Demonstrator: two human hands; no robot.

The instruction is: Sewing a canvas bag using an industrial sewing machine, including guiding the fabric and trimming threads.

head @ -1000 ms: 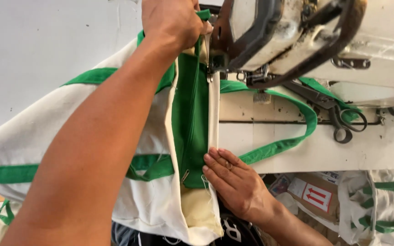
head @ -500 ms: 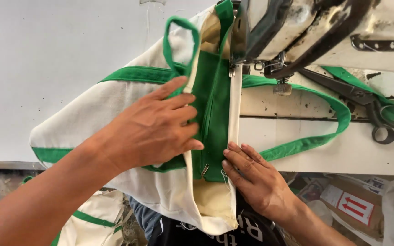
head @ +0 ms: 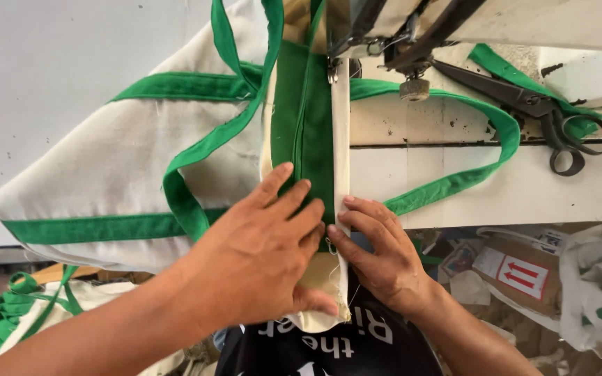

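Down at the near edge of the white table (head: 559, 188), both hands press flat on a cream canvas bag (head: 113, 174) trimmed in green. The left hand (head: 259, 251) lies palm down with its fingers spread and stretched forward, their tips resting on the green zipper band (head: 304, 125) that runs away from the person toward the sewing machine (head: 412, 28); it grips nothing, only holds the cloth down, and its thumb reaches toward the loose cream end of the strip hanging over the table edge. The right hand (head: 377, 251) lies just beside it, also open and flat, its fingertips touching the cream border along the right side of the green band, so that the two hands nearly meet across the small metal zipper pull (head: 330, 245). The body of the bag spreads out to the left of the band, over the left part of the table, with a green stripe across it and one green handle strap (head: 196, 167) looping over the canvas. A second green strap (head: 468, 174) curves out to the right across the table top. Dark metal scissors (head: 545, 115) lie near the far right of the table, well apart from the hands. Below the table edge, more cream and green bags (head: 593, 292) and a cardboard box (head: 517, 268) sit on the floor.
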